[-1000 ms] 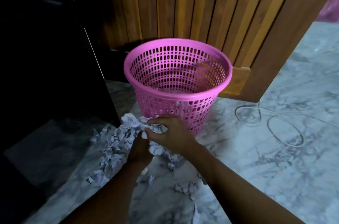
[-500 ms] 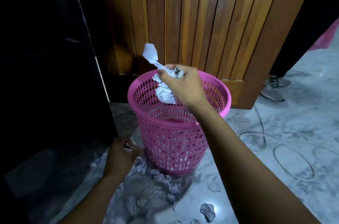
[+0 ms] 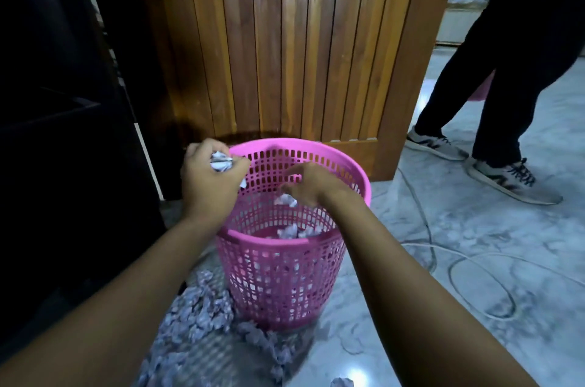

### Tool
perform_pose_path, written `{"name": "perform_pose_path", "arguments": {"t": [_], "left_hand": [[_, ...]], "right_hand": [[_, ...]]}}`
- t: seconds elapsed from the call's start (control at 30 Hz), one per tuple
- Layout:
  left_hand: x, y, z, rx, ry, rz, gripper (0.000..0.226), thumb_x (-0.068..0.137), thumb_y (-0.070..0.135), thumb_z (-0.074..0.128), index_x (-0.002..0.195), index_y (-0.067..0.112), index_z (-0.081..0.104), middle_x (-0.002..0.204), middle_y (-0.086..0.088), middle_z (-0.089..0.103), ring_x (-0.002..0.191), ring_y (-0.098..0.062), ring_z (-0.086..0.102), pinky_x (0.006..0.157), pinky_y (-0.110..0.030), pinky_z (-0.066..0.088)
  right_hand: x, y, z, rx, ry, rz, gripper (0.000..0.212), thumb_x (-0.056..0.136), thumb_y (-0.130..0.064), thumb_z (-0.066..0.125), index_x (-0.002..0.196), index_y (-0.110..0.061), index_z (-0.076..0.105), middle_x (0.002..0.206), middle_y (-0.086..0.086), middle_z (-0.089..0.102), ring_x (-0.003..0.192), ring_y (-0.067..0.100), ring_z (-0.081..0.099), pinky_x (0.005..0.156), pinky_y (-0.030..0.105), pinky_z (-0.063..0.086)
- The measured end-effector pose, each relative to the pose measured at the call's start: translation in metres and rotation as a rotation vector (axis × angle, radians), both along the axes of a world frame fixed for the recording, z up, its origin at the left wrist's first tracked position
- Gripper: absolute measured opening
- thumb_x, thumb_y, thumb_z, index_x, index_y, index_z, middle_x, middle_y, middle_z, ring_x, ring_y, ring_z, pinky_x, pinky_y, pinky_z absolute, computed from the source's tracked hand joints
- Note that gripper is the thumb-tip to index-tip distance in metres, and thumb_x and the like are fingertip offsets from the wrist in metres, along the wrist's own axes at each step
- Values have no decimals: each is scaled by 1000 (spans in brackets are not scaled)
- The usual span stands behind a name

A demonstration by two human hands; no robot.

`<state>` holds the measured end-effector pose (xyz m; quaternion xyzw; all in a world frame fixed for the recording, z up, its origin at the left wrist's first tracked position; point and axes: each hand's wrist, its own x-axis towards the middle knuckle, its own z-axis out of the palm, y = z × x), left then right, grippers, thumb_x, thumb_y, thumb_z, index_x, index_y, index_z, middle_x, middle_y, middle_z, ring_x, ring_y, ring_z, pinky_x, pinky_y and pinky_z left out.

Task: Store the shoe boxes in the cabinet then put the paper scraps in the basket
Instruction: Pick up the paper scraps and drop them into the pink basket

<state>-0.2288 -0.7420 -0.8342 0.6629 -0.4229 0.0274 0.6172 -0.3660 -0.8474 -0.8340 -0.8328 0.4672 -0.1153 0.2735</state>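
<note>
Head view — hands (image 3: pixel 210 180) now over basket (image 3: pixel 285 287)

L hand (image 3: pixel 210 180) grips paper wad (image 3: pixel 221 162) at basket (image 3: pixel 335 154) rim; R hand (image 3: pixel 311 184) loose above it

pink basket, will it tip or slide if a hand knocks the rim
Probably light: the pink basket is perforated plastic with a few paper scraps inside. It tapers to a narrower base, so a rim knock could tip it. On the glossy floor it may slide.

We find the basket (image 3: pixel 285 285) mouth open from above. A wooden panel (image 3: pixel 285 54) stands close behind it, a dark cabinet (image 3: pixel 63 133) at its left.
</note>
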Motion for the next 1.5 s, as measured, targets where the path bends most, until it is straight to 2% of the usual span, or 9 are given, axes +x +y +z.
{"name": "perform_pose_path", "arguments": {"t": [0.17, 0.37, 0.5, 0.6, 0.83, 1.07, 1.27, 1.37, 1.5], "left_hand": [[-9, -38, -3, 223, -47, -166, 12, 83, 16, 69, 83, 19, 57, 97, -1, 49, 73, -13, 55, 57, -18, 40], [1, -49, -40, 708, -219, -515, 35, 90, 29, 66, 123, 21, 60, 120, 2, 57, 105, -20, 61, 89, -36, 53], [-9, -34, -34, 575, -381, -468, 28, 93, 43, 56, 100, 23, 73, 84, 13, 72, 67, -3, 67, 59, -26, 56], [-15, -10, -31, 386, -522, -334, 37, 93, 47, 54, 68, 22, 65, 54, 14, 58, 48, 0, 56, 44, -15, 35], [-3, 33, -81, 242, -883, -275, 44, 94, 44, 44, 68, 12, 61, 67, -1, 61, 65, -21, 52, 79, -36, 37], [-33, 22, -88, 254, -759, -180, 36, 94, 39, 47, 101, 10, 66, 106, -15, 59, 103, -34, 50, 92, -45, 34], [-54, 48, -135, 209, -766, -23, 56, 96, 37, 50, 146, 21, 29, 154, -18, 12, 145, -42, 21, 117, -54, 21], [-57, 68, -161, 343, -703, -51, 60, 95, 35, 50, 149, 22, 26, 155, -23, 11, 146, -41, 19, 118, -56, 18], [-59, 95, -194, 713, -519, -107, 55, 95, 33, 53, 146, 21, 37, 151, -22, 28, 140, -39, 27, 116, -53, 21]], "right_hand": [[-18, 4, -2, -170, -12, -49, 21, 94, -31, 59, 113, -32, 69, 118, -2, 70, 98, 19, 67, 93, 46, 54], [-51, 23, -25, -354, -86, -126, 30, 93, -48, 55, 105, -29, 74, 104, -12, 74, 91, 8, 68, 83, 32, 55], [-73, 39, -50, -599, -303, -17, 43, 91, -59, 50, 90, -26, 77, 90, -13, 75, 80, 1, 63, 76, 28, 49], [-80, 46, -72, -777, -401, 124, 42, 87, -54, 57, 81, -17, 75, 81, -9, 71, 79, 3, 56, 86, 33, 44], [-80, 48, -97, -905, -450, -22, 39, 91, -46, 59, 84, -9, 70, 88, 3, 65, 88, 21, 58, 89, 42, 43], [-95, 78, -149, -678, -523, -335, 41, 90, -36, 66, 122, -11, 62, 128, 11, 56, 120, 23, 53, 99, 37, 47], [-128, 141, -271, -301, -102, -133, 47, 83, -50, 63, 119, -21, 65, 122, 11, 61, 112, 29, 58, 87, 46, 52], [-137, 178, -306, -11, 90, -41, 80, 76, -81, 48, 143, -37, 43, 155, 15, 34, 147, 29, 23, 117, 53, 23], [-137, 202, -320, 13, 129, 69, 76, 83, -80, 37, 148, -42, 29, 162, 3, 14, 152, 25, -1, 118, 53, -13]]}}
